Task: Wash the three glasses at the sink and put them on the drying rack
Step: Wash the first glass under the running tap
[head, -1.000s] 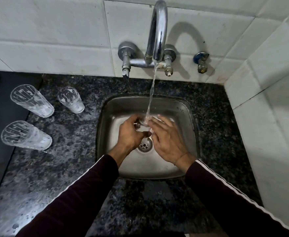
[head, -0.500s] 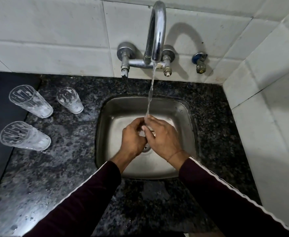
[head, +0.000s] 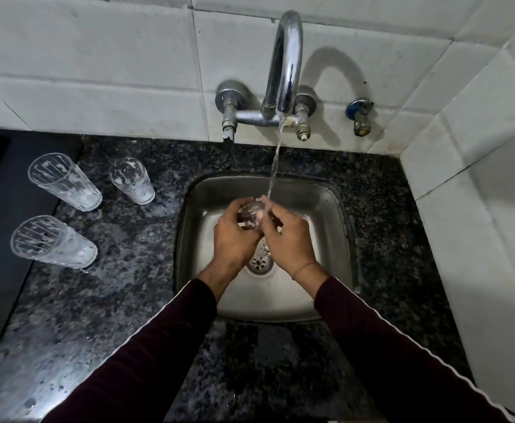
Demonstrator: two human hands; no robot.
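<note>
Three clear glasses streaked with white foam stand on the dark speckled counter left of the sink: a tall one at the back left [head: 64, 181], a short one [head: 132, 181] beside it, and a tall one nearer me [head: 52, 242]. Over the steel sink [head: 329, 239], my left hand [head: 235, 236] and my right hand [head: 286, 239] are pressed together under the running water. Their fingers curl round a small, glossy, rounded object [head: 251, 212]; I cannot tell what it is. Neither hand touches the glasses.
A chrome tap [head: 283, 62] on the tiled wall pours a thin stream onto my fingers. A small valve [head: 360, 116] sits to its right. A dark flat mat [head: 3, 215] lies at the left counter edge. A tiled side wall closes the right.
Both hands have risen from near the drain and closed together under the stream. The three glasses on the counter have not moved.
</note>
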